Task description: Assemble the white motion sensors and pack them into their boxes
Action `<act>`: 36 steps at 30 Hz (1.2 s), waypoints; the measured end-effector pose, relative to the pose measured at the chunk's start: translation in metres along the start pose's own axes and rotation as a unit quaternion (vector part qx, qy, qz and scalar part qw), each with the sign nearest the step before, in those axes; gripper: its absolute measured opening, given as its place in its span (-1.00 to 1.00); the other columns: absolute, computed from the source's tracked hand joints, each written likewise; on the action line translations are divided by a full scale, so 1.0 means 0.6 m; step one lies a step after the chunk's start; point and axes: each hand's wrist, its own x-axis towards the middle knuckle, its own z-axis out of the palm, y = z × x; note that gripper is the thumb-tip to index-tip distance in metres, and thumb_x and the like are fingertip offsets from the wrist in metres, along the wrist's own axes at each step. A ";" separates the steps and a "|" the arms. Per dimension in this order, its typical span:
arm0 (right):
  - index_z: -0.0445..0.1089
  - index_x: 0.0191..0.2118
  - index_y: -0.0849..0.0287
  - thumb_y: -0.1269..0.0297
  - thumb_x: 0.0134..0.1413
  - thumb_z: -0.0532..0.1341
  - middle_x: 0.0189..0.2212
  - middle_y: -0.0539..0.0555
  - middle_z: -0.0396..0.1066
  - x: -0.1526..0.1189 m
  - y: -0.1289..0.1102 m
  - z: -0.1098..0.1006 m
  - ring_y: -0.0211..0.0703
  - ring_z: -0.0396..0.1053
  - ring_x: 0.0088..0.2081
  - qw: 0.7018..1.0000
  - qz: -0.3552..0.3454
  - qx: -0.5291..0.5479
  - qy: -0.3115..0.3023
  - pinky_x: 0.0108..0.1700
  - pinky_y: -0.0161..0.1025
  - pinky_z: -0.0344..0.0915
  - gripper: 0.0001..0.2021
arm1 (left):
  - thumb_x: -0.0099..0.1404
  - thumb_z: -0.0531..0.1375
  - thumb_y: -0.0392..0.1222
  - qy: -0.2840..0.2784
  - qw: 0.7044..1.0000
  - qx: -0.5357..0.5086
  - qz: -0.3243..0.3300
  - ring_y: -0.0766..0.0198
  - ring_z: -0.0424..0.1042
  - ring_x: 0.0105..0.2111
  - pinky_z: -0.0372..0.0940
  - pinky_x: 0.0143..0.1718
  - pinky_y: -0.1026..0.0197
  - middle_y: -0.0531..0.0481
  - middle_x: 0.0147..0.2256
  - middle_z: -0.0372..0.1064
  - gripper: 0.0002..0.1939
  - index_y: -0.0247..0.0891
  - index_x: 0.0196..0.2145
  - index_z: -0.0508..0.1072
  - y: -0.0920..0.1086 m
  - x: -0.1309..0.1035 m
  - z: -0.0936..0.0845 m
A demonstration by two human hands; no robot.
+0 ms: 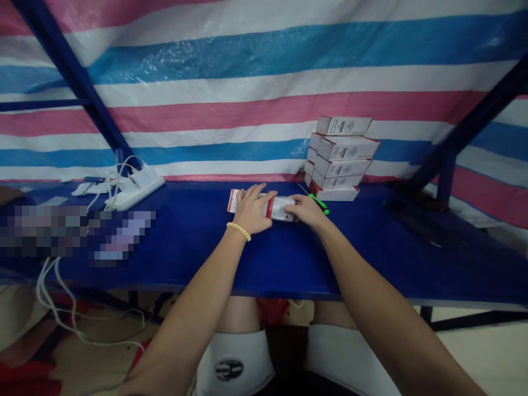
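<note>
Backdrop: striped plastic tarpaulin (256, 82) in pink, white and blue hangs behind a glossy blue tabletop (198, 242), with dark blue metal frame bars (70, 71) slanting at both sides.
Far left: a blurred-out patch covers part of the table edge; white cables (53, 297) trail off it toward the floor.
Left rear: white power strip (134, 190) lying flat, cords curling above it.
Left hand (251, 209): fingers spread and pressed down on the flat white-and-red carton (247, 202), a beaded cream bracelet (239, 231) on the wrist.
Right hand (307, 212): curled closed around the carton's right end, holding it against the table.
Just behind the right hand: thin green-handled tool (319, 203), partly hidden by the knuckles.
Right rear: stack of white-and-red cardboard boxes (340, 159), untidily piled, close behind the carton.
Far right: dark flat object (416, 220), too dim to identify.
</note>
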 end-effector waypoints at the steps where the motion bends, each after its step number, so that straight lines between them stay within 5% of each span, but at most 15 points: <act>1: 0.47 -0.29 0.20 0.29 -0.30 0.26 -0.58 -0.01 0.39 0.001 0.000 -0.001 -0.26 0.28 -0.56 1.000 0.007 0.002 0.001 -0.53 -0.31 0.19 -0.69 | -0.12 0.27 -0.26 -0.002 1.000 0.003 -0.002 -0.10 0.10 0.23 -0.13 0.23 -0.24 -0.14 0.25 0.14 -0.22 -0.07 0.14 0.35 0.000 0.001 0.000; 7: 0.45 -0.44 0.19 0.28 -0.38 0.24 -0.56 -0.01 0.38 0.008 0.002 -0.017 -0.22 0.29 -0.49 0.997 0.049 0.005 0.063 -0.49 -0.31 0.15 -0.78 | -0.05 0.23 -0.24 0.026 0.995 0.056 -0.084 -0.10 0.22 0.13 -0.07 0.21 -0.26 -0.20 0.08 0.31 -0.30 -0.11 0.12 0.37 -0.012 0.000 -0.004; 14: 0.42 -0.27 0.18 0.29 -0.43 0.22 -0.52 -0.05 0.37 0.001 -0.012 -0.021 -0.23 0.29 -0.46 0.992 0.051 0.065 0.091 -0.43 -0.30 0.19 -0.60 | 0.02 0.20 -0.34 0.077 0.974 0.084 -0.196 -0.23 -0.06 0.31 -0.14 0.26 -0.30 -0.35 0.26 0.04 -0.32 -0.29 0.16 0.33 -0.041 0.000 -0.002; 20: 0.33 -0.18 0.16 0.27 -0.48 0.24 -0.61 -0.11 0.29 -0.001 -0.016 -0.017 -0.28 0.19 -0.58 0.983 0.024 0.168 0.074 -0.55 -0.32 0.09 -0.48 | 0.16 0.12 -0.36 0.117 0.969 -0.165 -0.140 0.07 0.33 0.10 0.15 0.21 0.04 -0.21 0.06 0.36 -0.60 -0.32 -0.02 0.47 -0.031 0.013 0.009; 22: 0.31 -0.19 0.15 0.25 -0.47 0.27 -0.62 -0.11 0.28 0.000 -0.015 -0.016 -0.28 0.18 -0.60 0.979 0.013 0.194 0.069 -0.58 -0.33 0.05 -0.48 | 0.23 0.10 -0.27 0.087 0.938 -0.302 -0.148 0.10 0.40 -0.01 0.26 0.10 0.06 -0.14 -0.05 0.45 -0.67 -0.28 -0.07 0.49 -0.026 0.016 0.016; 25: 0.28 -0.18 0.13 0.23 -0.46 0.31 -0.59 -0.10 0.29 0.001 -0.014 -0.015 -0.29 0.18 -0.59 0.971 0.007 0.228 0.078 -0.58 -0.33 0.05 -0.47 | 0.31 0.08 -0.08 0.039 0.852 -0.484 -0.196 0.09 0.45 -0.12 0.38 -0.18 0.13 -0.12 -0.14 0.48 -0.69 -0.24 -0.11 0.50 -0.023 0.018 0.025; 29: 0.27 -0.19 0.11 0.17 -0.44 0.38 -0.55 -0.10 0.29 0.000 -0.017 -0.016 -0.29 0.20 -0.55 0.954 0.006 0.286 0.091 -0.57 -0.33 0.05 -0.45 | 0.14 0.31 -0.09 -0.019 0.761 -0.597 -0.253 0.14 0.48 -0.35 0.35 -0.35 0.18 -0.14 -0.30 0.49 -0.62 -0.28 -0.10 0.48 -0.017 0.019 0.025; 32: 0.28 -0.23 0.10 0.14 -0.45 0.42 -0.54 -0.10 0.31 -0.005 -0.022 -0.015 -0.28 0.25 -0.51 0.940 0.004 0.332 0.082 -0.51 -0.32 0.14 -0.47 | -0.03 0.42 -0.28 -0.078 0.720 -0.633 -0.276 0.17 0.47 -0.41 0.35 -0.31 0.14 -0.13 -0.37 0.49 -0.39 -0.31 0.01 0.42 -0.008 0.016 0.020; 36: 0.32 -0.28 0.13 0.13 -0.49 0.45 -0.54 -0.11 0.35 -0.012 -0.022 -0.001 -0.29 0.30 -0.49 0.935 0.003 0.353 0.034 -0.41 -0.29 0.24 -0.48 | -0.06 0.45 -0.28 -0.156 0.708 -0.649 -0.232 0.18 0.49 -0.37 0.35 -0.21 0.12 -0.14 -0.32 0.52 -0.49 -0.33 -0.11 0.50 0.002 0.012 0.020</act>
